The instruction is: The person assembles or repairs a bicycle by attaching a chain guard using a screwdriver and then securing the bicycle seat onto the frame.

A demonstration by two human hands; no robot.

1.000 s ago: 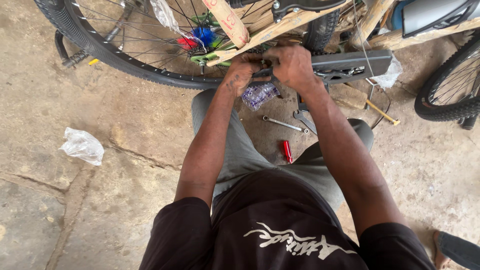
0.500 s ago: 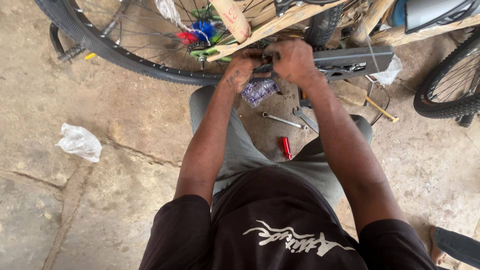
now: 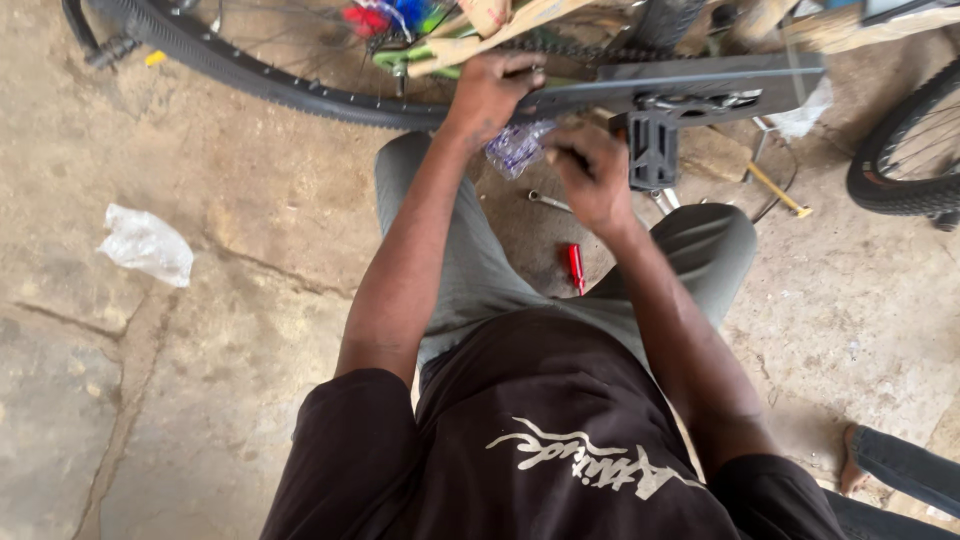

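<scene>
Grey chain guard point(image 3: 700, 82) gripped by left hand point(image 3: 492, 92); right hand point(image 3: 592, 175) perhaps closed.

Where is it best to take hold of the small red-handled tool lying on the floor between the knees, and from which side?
Take the red-handled tool by its red grip, from above: it lies flat on the concrete floor, apart from the other tools, with open space around it.

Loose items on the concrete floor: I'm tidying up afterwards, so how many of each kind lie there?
Red-handled tool: 1
Metal wrench: 1
Yellow-handled tool: 1
Crumpled clear plastic bag: 1
Small yellow bit: 1
Total: 5
</scene>
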